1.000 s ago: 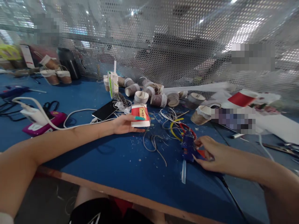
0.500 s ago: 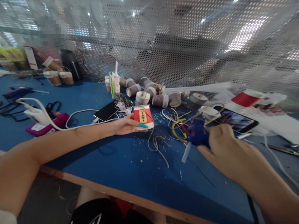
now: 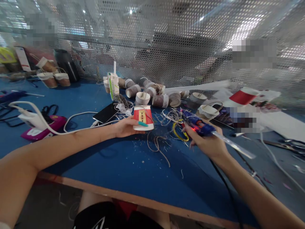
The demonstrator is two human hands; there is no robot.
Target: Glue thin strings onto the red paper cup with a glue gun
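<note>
My left hand [image 3: 126, 126] grips an upside-down red and white paper cup [image 3: 143, 117] standing on the blue table [image 3: 133, 171]. My right hand [image 3: 207, 143] holds a blue glue gun [image 3: 199, 124], its nozzle pointing left toward the cup and a clear glue stick [image 3: 234, 146] sticking out behind. The gun's black cord [image 3: 228, 190] trails down past my right forearm. Loose string and yellow wire [image 3: 177, 135] lie between the two hands.
Several twine-wrapped cups [image 3: 159, 100] and a juice carton [image 3: 113, 84] crowd the table's middle back. A black phone [image 3: 106, 113], white cable [image 3: 47, 121] and pink box [image 3: 41, 128] sit left. Perforated metal mesh [image 3: 166, 47] walls the back. Scissors [image 3: 289, 144] lie right.
My right hand lifted the glue gun from the table, turned it so the nozzle points left, and raised it toward the cup. The left hand stayed on the cup.
</note>
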